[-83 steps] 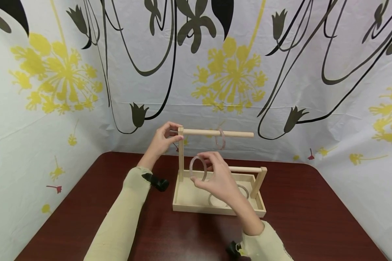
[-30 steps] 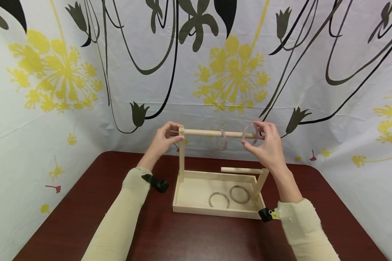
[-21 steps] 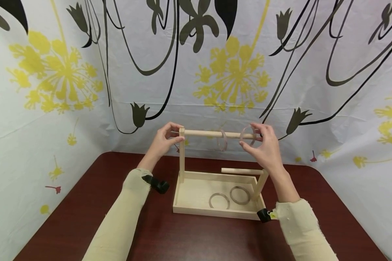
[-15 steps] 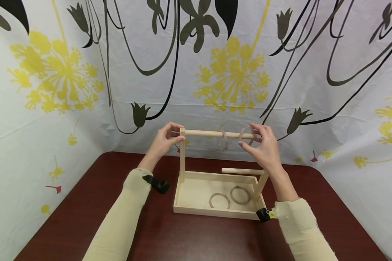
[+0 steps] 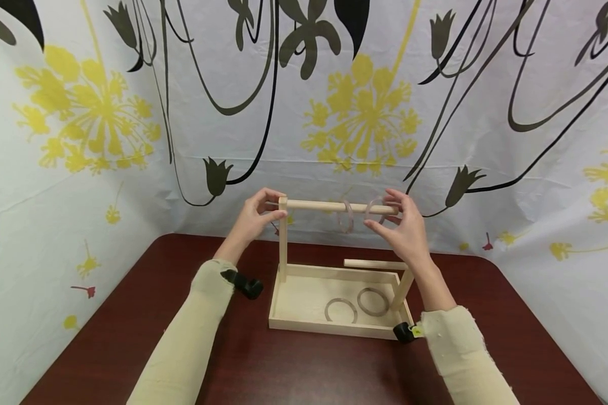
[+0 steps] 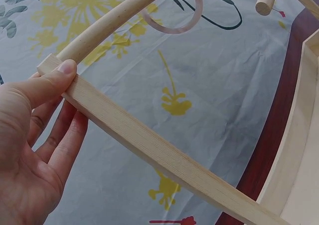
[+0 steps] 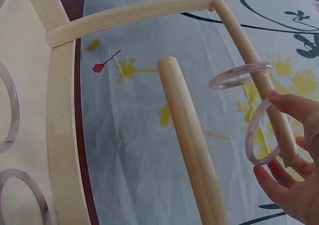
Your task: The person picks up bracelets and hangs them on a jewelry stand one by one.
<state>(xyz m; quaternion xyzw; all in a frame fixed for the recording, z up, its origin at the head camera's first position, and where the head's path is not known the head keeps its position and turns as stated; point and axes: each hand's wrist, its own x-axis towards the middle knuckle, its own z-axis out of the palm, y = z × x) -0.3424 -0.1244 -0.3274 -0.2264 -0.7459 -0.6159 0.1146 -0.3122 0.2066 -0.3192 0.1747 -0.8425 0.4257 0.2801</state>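
At the top of a wooden stand's tall left post (image 5: 283,247), my left hand (image 5: 253,219) pinches the wood between thumb and fingers. My right hand (image 5: 409,233) pinches a pale, translucent bangle (image 7: 250,130), which encircles the upper wooden bar (image 5: 314,206) near its free right end. A second bangle (image 7: 239,70) hangs on the same bar, a little further toward the post. In the tray (image 5: 329,329) at the stand's base lie two more bangles, one at left (image 5: 340,300) and one at right (image 5: 372,290).
A shorter, lower bar (image 5: 372,264) juts leftward from a short post (image 5: 402,287) on the tray's right side. The stand rests on a dark red table (image 5: 284,365), with a flower-printed cloth (image 5: 258,135) behind and at both sides.
My right hand has lifted the bangle from over the tray to the upper bar's right end, then slid it leftward along the bar. My left hand stays on the post.
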